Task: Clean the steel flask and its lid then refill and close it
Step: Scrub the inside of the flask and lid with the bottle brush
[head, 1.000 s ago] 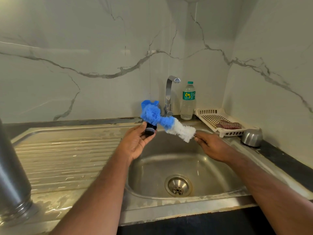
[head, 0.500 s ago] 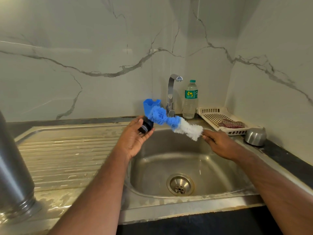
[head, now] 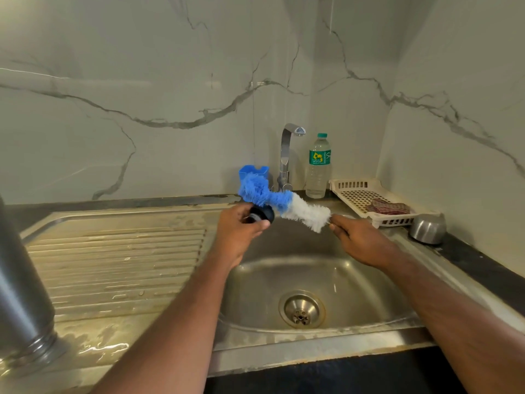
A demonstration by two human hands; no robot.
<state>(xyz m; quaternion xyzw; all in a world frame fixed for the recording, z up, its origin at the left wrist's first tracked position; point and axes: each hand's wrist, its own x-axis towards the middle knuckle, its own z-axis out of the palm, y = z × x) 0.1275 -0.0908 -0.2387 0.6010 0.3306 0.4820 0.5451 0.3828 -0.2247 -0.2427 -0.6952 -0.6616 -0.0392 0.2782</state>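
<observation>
The left hand (head: 238,231) curls its fingers and thumb round the flask's small dark lid (head: 262,214), held above the back-left edge of the sink basin (head: 355,294); the lid looks light and rigid, likely slick when wet, so a grip round its rim seems safest. The right hand (head: 360,243) pinches the thin handle of the bottle brush (head: 284,201), whose soft blue-and-white bristles lie against the lid and will bend easily. The steel flask (head: 20,294) stands on the wet draining board at the worktop's front-left corner, probably heavier and slippery, best taken round its body. Behind the hands stand the tap (head: 287,155), a blue holder (head: 253,170) and a water bottle (head: 318,166); a white tray (head: 349,186) and a steel bowl (head: 427,228) sit at the right edge, none blocking the basin.
</observation>
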